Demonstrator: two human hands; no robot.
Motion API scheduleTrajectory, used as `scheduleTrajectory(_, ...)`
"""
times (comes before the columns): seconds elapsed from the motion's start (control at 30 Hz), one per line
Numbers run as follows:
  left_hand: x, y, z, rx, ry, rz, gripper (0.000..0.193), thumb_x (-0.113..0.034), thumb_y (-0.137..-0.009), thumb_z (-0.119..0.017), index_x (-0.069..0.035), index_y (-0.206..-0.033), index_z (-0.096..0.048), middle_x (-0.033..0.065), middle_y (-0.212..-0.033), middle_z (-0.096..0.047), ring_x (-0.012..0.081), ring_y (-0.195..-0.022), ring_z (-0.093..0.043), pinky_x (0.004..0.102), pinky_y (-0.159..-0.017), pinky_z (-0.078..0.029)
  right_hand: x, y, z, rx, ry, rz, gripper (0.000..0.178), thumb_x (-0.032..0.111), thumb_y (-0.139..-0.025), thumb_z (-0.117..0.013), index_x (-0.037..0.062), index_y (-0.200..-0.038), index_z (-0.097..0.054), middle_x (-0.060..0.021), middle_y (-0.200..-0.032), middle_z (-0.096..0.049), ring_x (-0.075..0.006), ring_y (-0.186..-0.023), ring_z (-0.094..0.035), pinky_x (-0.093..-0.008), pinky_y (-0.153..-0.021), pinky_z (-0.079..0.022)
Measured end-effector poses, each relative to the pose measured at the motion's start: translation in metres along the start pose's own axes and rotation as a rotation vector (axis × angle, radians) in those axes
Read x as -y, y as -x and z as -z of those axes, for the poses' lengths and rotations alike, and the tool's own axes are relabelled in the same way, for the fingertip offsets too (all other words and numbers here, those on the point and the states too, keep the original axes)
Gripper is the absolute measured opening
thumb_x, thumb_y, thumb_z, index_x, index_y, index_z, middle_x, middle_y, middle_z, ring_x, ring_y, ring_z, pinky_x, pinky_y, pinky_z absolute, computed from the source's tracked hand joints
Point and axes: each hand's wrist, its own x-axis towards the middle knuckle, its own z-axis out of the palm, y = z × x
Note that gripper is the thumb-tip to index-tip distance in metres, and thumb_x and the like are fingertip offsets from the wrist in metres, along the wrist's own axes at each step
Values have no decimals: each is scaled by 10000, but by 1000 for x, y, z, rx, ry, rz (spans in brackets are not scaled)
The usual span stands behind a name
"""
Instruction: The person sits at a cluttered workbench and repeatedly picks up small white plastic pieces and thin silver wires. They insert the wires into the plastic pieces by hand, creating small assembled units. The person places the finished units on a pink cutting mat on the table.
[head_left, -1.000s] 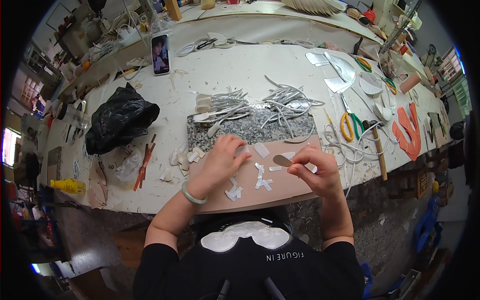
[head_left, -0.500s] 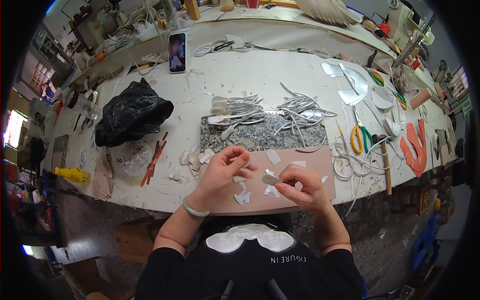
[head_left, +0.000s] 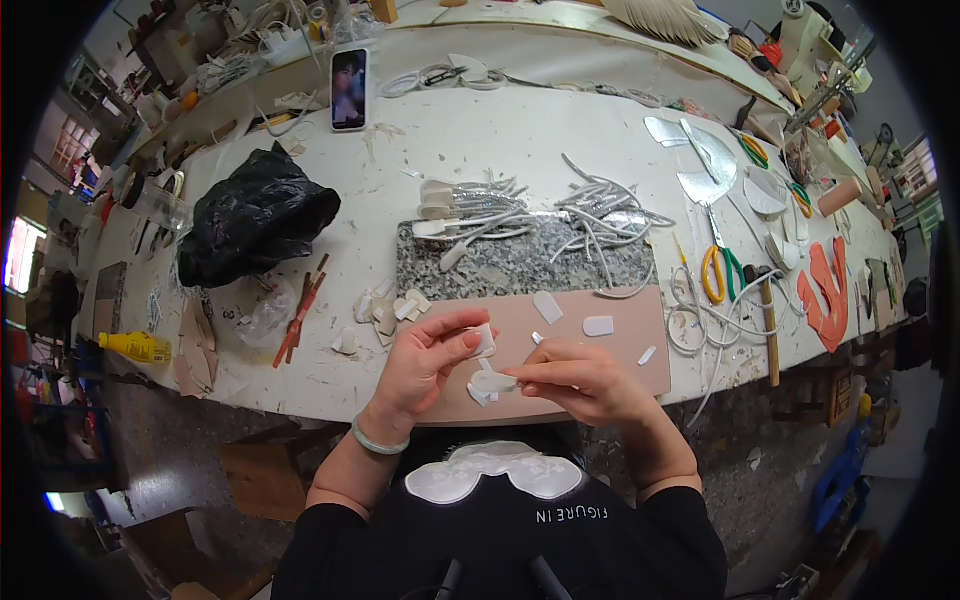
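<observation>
Between the thumb and fingers of my left hand point(head_left: 420, 362) is a small white piece point(head_left: 485, 342). My right hand point(head_left: 590, 382), a little lower and to the right, pinches one end of a cream rounded tab point(head_left: 493, 381). The tab's free end points toward my left hand, just under the white piece. Both hands are above a pinkish-tan board point(head_left: 630, 368). Loose white tabs lie on it: a rounded one point(head_left: 547, 307), another farther right point(head_left: 598, 326) and a narrow strip point(head_left: 647, 356). White scraps point(head_left: 480, 397) partly show below my hands.
Behind the board is a speckled stone slab point(head_left: 480, 272) with bundles of silvery cords point(head_left: 600, 212). Left are cream pieces point(head_left: 378, 308), a black plastic bag point(head_left: 258, 220) and a yellow bottle point(head_left: 135, 347). Right are scissors point(head_left: 712, 275), a hammer point(head_left: 769, 335) and metal templates point(head_left: 700, 160).
My right hand has moved left and slightly down with the cream tab, close to my left hand. My left fingers have closed on the white piece. A white tab on the board is uncovered.
</observation>
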Motion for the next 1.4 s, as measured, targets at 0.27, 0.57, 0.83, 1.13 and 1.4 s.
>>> scheduleTrajectory(0.27, -5, 6, -6, 56, -57, 116, 198, -36, -924, -612, 58, -1099, -612, 149, -1068, -667, 229, -981, -672, 352, -841, -588, -12, -6, 3, -30, -98, -130, 169, 70, -809, -746, 36, -969, -702, -72, -896, -715, -172, -805, -687, -307, -701, -528)
scheduleTrajectory(0.57, -20, 11, -3, 133, -87, 262, 268, -34, -918, -566, 98, -1145, -617, 194, -1073, -662, 261, -939, -687, 351, -817, -603, -26, -13, 5, -31, -114, -67, 121, 66, -789, -767, 38, -900, -726, -66, -822, -698, -155, -714, -655, -274, -621, -494)
scheduleTrajectory(0.83, -26, 11, -4, 120, -92, 296, 296, -41, -893, -595, 107, -1148, -614, 207, -1070, -666, 267, -954, -687, 336, -831, -596, -27, -10, 5, -44, -99, -67, 123, 90, -797, -764, 52, -910, -732, -56, -808, -690, -133, -671, -616, -261, -568, -459)
scheduleTrajectory(1.13, -24, 14, -11, 107, -231, 235, 308, -15, -837, -710, 87, -1117, -631, 153, -1000, -696, 189, -857, -690, 280, -755, -576, -28, -10, 3, -55, -90, -66, 124, 93, -786, -772, 46, -892, -728, -58, -805, -691, -158, -692, -635, -277, -576, -470)
scheduleTrajectory(1.4, -23, 14, -14, 66, -296, 183, 254, 0, -830, -712, 76, -1064, -650, 160, -950, -705, 201, -847, -700, 284, -743, -584, -26, -11, 3, -42, -61, -79, 116, 94, -785, -772, 51, -882, -726, -59, -796, -687, -167, -698, -641, -284, -579, -474)
